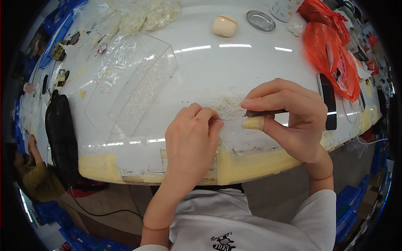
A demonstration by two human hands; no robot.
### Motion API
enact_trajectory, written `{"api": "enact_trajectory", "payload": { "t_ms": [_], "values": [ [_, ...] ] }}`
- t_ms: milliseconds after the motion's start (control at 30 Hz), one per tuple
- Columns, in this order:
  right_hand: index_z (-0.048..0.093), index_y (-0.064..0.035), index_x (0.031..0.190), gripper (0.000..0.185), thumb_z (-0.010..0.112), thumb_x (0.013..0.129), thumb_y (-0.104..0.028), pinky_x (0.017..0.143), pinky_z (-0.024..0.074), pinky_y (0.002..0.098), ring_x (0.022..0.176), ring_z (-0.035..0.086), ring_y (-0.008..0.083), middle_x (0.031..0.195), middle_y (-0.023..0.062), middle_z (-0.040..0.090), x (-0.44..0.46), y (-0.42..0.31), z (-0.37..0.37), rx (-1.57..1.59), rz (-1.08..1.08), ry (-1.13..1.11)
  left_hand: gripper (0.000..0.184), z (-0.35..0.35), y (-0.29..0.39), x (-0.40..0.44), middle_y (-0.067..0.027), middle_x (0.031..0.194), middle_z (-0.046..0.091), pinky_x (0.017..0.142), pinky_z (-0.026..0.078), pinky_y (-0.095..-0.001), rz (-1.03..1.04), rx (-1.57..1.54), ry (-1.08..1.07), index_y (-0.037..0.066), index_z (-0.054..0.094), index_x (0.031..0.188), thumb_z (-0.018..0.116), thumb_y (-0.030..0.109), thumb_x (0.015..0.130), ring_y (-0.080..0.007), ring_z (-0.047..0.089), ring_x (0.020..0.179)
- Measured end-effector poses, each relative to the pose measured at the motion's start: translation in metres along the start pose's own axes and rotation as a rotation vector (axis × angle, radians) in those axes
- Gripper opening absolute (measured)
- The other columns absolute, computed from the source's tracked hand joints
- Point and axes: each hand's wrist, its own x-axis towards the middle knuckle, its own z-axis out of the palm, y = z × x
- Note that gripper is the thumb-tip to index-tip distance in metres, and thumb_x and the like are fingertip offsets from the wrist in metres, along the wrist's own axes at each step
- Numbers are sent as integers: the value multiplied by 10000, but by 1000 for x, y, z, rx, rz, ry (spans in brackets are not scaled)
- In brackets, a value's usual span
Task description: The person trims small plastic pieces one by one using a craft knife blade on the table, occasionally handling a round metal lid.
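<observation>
A small heap of tiny white pieces (228, 105) lies on the white table between my two hands. My left hand (191, 140) is at the heap's near left edge, fingertips pinched together; what they hold, if anything, is too small to make out. To the right of the heap, my right hand (291, 115) grips a thin dark pointed tool (266, 113) between thumb and fingers, its tip pointing left. Yellow tape wraps the right thumb. A clear open box (144, 85) holding more of the white pieces stands to the left.
Clear plastic bags (142, 16) lie at the back left. A cream case (224, 26) and a round metal lid (261, 21) are at the back. At right are a phone (328, 100) and a red plastic bag (331, 58). A black bag (62, 136) hangs at left, near another person's arm (35, 150).
</observation>
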Motion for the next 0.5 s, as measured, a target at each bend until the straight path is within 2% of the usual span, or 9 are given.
{"api": "enact_trajectory", "payload": {
  "t_ms": [33,300,400,500],
  "values": [
    [696,22,892,313,629,615,148,623,488,245,717,613,147,858,127,669,0,-2,-1,-12,3,-20,67,0,1,1,-73,763,573,666,464,-368,-7,-2,-7,33,645,788,672,92,773,-256,582,760],
    [712,3,886,335,628,593,143,585,449,237,688,593,146,823,107,655,0,-4,2,11,-2,-10,46,-2,5,7,-94,776,575,672,464,-373,-8,38,-39,18,631,778,653,58,777,-283,581,756],
    [713,1,895,341,634,594,142,581,447,237,685,592,145,823,107,655,0,-5,1,0,-5,-21,32,-5,0,5,-86,800,632,642,493,-332,-11,-121,18,-5,641,820,644,13,793,-237,633,741],
    [714,-1,906,345,645,597,137,581,448,238,685,593,145,825,107,655,-1,-3,1,-2,-5,-28,42,-18,-2,-2,-112,809,654,631,541,-274,-269,-741,-36,-49,629,861,621,-36,822,-182,649,710]
  ]
}}
